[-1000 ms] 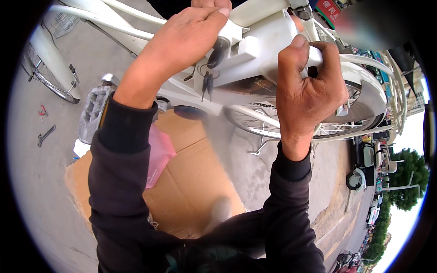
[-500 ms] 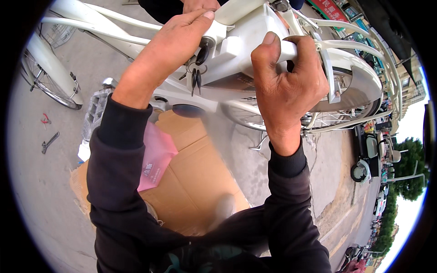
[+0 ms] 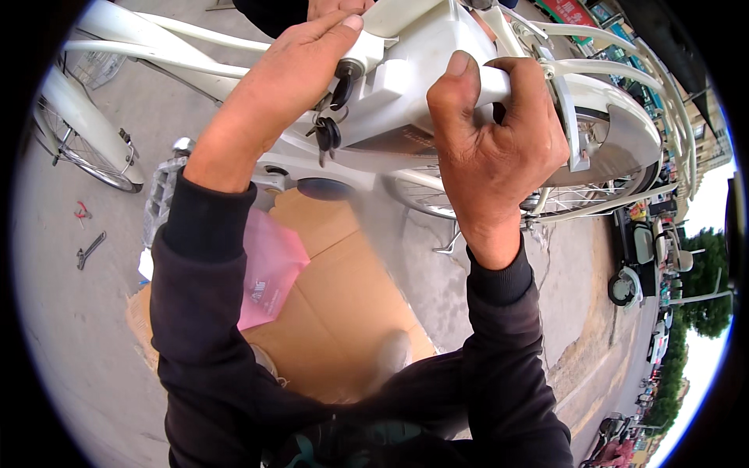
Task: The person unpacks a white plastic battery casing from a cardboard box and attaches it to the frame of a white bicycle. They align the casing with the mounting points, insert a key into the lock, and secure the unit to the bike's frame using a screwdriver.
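Note:
My right hand is closed round the white handle at the end of a white battery case, thumb pointing up. The case sits in the frame of a white electric bike, above its rear wheel. Against the bike's white frame tube, my left hand is closed with its thumb lying near the tube; its other fingers are mostly hidden. Just below that hand, a black key sits in the lock, and a ring with more dark keys hangs from it.
Below the bike lies flattened cardboard with a pink bag on it. Red-handled pliers and a wrench lie on the pavement at left. Another person's hand shows beyond the bike. A parked scooter stands at right.
The hanging keys have swung and turned to show their flat sides. My left hand has shifted slightly left and my right hand slightly right; both keep their places on the bike.

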Action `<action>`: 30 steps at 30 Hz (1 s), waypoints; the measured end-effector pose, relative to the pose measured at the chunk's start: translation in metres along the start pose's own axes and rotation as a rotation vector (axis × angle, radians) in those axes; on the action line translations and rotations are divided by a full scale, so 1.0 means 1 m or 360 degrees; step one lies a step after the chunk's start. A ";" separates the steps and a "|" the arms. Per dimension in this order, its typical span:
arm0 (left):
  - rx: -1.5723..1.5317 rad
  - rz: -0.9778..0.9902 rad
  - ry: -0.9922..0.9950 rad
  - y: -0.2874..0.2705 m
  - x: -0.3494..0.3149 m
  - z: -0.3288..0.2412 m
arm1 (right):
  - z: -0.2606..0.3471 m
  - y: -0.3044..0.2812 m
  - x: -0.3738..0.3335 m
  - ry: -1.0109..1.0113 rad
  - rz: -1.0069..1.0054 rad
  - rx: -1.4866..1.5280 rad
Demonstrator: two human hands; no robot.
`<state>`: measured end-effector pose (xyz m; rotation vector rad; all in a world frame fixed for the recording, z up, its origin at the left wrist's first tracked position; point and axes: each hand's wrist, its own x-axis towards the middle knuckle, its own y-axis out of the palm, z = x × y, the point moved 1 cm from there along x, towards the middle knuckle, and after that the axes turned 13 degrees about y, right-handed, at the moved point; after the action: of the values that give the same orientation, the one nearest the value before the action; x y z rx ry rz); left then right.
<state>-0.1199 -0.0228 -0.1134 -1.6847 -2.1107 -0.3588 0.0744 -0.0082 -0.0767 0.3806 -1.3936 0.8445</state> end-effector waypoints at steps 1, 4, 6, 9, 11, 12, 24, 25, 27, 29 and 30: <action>-0.0043 -0.0008 -0.0034 0.002 0.000 -0.003 | 0.000 -0.004 -0.002 -0.0013 0.0020 0.0016; -0.0053 0.0004 -0.0042 0.001 -0.002 -0.006 | 0.001 -0.008 -0.003 -0.0049 0.0052 0.0035; -0.0068 0.0033 -0.0028 0.000 -0.001 -0.004 | -0.002 -0.007 0.000 -0.0084 0.0035 0.0007; -0.0150 0.0003 0.0061 0.005 -0.004 -0.009 | -0.007 -0.004 0.002 -0.0156 0.0010 0.0046; -0.0229 0.0073 0.0067 -0.001 -0.005 -0.006 | -0.008 -0.003 0.002 -0.0123 0.0034 0.0086; -0.0263 0.0107 0.0076 -0.005 -0.005 -0.007 | -0.007 -0.003 0.003 -0.0106 0.0039 0.0111; 0.0198 0.0455 0.0404 -0.003 -0.013 -0.017 | 0.003 -0.008 0.001 0.0021 0.0076 -0.0035; 0.0216 0.0443 0.0458 -0.002 -0.013 -0.014 | -0.001 -0.004 0.006 -0.0043 0.0036 0.0053; 0.0250 0.0444 0.0515 -0.001 -0.013 -0.014 | -0.005 0.002 0.011 -0.0040 0.0031 0.0052; 0.0279 0.0470 0.0521 0.000 -0.014 -0.016 | -0.006 0.000 0.011 -0.0017 0.0050 0.0012; 0.0290 0.0476 0.0531 0.000 -0.014 -0.018 | -0.006 0.002 0.011 -0.0041 0.0017 0.0046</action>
<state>-0.1147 -0.0428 -0.1042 -1.6688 -1.5782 -0.3190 0.0765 0.0003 -0.0672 0.4077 -1.4096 0.8718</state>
